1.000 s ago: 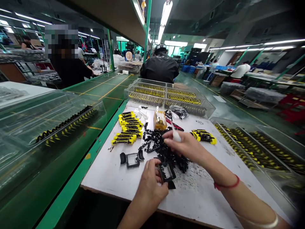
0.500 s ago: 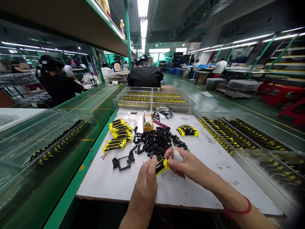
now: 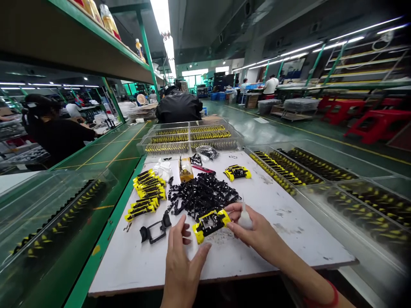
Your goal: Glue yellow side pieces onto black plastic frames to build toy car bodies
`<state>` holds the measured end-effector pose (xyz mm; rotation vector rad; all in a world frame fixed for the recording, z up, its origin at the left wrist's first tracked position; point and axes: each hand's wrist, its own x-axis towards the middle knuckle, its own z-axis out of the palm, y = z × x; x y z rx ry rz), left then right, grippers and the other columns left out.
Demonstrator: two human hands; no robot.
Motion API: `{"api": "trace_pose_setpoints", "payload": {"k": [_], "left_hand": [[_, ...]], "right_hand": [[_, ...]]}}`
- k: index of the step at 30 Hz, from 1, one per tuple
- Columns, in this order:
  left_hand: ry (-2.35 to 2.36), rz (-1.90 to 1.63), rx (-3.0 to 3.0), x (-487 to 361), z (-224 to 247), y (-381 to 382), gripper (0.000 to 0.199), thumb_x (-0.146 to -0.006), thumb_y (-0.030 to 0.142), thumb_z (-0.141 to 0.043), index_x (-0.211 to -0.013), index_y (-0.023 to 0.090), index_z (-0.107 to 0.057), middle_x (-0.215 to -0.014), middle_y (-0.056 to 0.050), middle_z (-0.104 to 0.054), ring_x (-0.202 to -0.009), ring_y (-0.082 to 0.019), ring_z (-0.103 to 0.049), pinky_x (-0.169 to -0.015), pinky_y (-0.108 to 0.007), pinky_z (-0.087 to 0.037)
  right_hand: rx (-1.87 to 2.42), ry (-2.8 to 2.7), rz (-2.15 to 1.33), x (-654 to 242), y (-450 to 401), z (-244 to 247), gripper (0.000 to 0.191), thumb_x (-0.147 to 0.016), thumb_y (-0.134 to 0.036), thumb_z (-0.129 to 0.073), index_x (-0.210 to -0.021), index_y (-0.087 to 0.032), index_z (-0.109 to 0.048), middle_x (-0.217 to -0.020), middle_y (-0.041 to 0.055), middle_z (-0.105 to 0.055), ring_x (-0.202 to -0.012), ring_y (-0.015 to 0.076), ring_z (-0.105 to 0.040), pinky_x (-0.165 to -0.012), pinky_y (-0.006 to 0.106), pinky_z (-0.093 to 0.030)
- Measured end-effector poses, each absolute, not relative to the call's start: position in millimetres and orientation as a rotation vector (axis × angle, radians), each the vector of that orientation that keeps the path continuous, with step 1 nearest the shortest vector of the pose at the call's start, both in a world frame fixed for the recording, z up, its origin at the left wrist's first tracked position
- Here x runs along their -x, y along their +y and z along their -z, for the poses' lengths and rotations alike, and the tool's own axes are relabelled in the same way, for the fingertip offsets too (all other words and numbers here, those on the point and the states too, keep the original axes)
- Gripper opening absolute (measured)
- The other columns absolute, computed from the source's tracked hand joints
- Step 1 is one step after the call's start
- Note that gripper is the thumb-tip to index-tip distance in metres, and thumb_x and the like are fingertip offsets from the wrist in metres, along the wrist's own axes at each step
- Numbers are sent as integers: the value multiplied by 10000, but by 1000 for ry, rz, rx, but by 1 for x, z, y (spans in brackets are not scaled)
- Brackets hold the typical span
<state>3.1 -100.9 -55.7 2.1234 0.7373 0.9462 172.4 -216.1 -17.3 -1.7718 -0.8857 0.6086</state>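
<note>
A yellow and black frame part (image 3: 210, 224) is held up over the white board (image 3: 144, 269), its right end pinched in the fingers of my right hand (image 3: 252, 229). The same hand also holds a small white bottle (image 3: 245, 219) with a thin tip pointing up. My left hand (image 3: 184, 256) is open beside the part's left end, thumb and fingers apart, with nothing in it. A pile of small black pieces (image 3: 204, 192) lies just beyond the part. To the left, a black frame (image 3: 156, 231) rests alone on the board.
Several yellow and black parts (image 3: 149, 192) are stacked at the left, more (image 3: 237, 172) at the right. Filled clear trays stand behind (image 3: 189, 136), right (image 3: 308, 192) and left (image 3: 58, 214). A red tool (image 3: 203, 169) lies behind the pile. Two people sit beyond.
My left hand has let go of the part and opened. The part has turned, showing its open middle, and stays in my right hand. The camera view has swung to the right.
</note>
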Motion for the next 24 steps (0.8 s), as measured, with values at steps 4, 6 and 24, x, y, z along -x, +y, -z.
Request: {"api": "trace_pose_setpoints", "payload": {"k": [4, 6, 24], "left_hand": [[749, -741, -1920, -14, 51, -103, 347, -837, 370, -578, -1138, 198, -579, -899, -46, -641, -725, -175, -587, -695, -301, -498], [754, -707, -1873, -23, 52, -105, 316, -827, 358, -584, -1100, 200, -598, -873, -37, -649, -707, -175, -578, -687, -299, -484], [869, -683, -1802, -48, 62, -121, 276, -804, 271, -542, -1072, 225, -494, -672, 58, -445, -539, -128, -456, -540, -240, -369]], "right_hand": [[1826, -928, -500, -173, -223, 30, 336, -824, -357, -554, -1138, -240, -540, -906, 17, -627, -665, 146, -608, -570, 255, -492], [1855, -966, -418, -174, -226, 37, 332, -822, -365, -563, -1135, -257, -564, -947, 18, -637, -790, 180, -635, -716, 293, -513], [2041, -903, -278, -173, -232, 60, 269, -777, -294, -568, -1027, -221, -635, -1017, 21, -701, -940, 210, -649, -817, 304, -507]]}}
